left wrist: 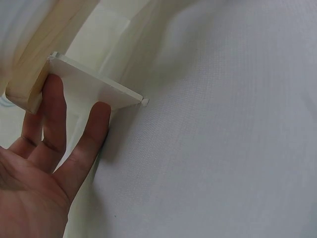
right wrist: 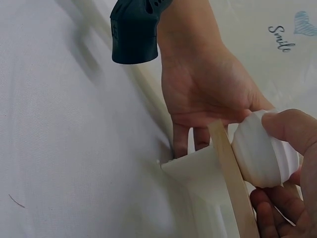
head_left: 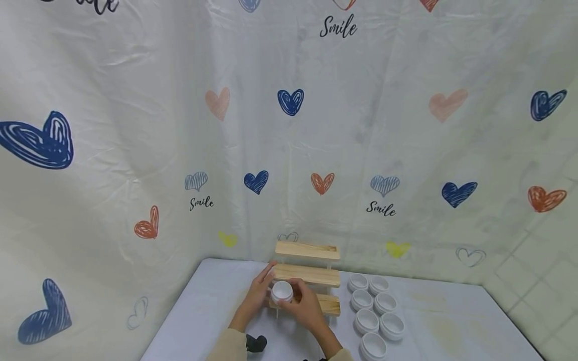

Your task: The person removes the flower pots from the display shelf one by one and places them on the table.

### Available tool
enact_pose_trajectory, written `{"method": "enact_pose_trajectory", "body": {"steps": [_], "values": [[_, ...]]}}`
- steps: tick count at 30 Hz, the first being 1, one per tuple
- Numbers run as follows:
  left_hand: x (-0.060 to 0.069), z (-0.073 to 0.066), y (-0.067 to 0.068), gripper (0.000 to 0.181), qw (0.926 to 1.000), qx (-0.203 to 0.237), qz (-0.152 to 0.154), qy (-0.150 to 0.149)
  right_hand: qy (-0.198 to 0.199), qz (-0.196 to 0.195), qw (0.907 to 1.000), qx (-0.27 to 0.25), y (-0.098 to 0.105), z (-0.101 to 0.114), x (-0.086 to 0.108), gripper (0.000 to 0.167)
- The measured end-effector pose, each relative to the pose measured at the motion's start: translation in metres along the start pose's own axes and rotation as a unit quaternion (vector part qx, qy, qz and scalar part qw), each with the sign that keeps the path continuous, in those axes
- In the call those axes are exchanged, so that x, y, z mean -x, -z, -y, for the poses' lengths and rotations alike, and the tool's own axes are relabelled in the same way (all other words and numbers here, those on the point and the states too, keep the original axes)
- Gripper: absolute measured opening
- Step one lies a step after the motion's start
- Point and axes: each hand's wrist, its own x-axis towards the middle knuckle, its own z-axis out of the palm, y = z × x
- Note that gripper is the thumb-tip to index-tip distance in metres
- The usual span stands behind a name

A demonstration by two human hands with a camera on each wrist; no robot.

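Note:
A three-tier display stand (head_left: 307, 274) with pale wooden shelves and thin white supports stands at the back of the table. Between thumb and fingers, my right hand (head_left: 308, 304) pinches a small white ridged jar (head_left: 282, 290) at the left end of the lowest shelf. The jar's base meets the wooden shelf (right wrist: 232, 183) in the right wrist view. My left hand (head_left: 258, 291) is at the stand's left end, its fairly straight fingers touching the white side support (left wrist: 94, 84) and the shelf end (left wrist: 25, 91). Its thumb is hidden in the left wrist view.
Several similar white jars (head_left: 367, 321) stand in two columns on the white-covered table (head_left: 433, 321), right of the stand. A cloth backdrop (head_left: 343, 140) with hearts hangs close behind. Dark wrist-worn gear (head_left: 256, 344) shows by the left sleeve.

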Motion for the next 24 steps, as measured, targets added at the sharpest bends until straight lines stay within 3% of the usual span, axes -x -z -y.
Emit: {"method": "enact_pose_trajectory", "body": {"steps": [24], "values": [[-0.0016, -0.0006, 0.0018, 0.064, 0.9999, -0.010, 0.004, 0.005, 0.013, -0.001, 0.9999, -0.005, 0.0007, -0.0007, 0.0031, 0.055]]}}
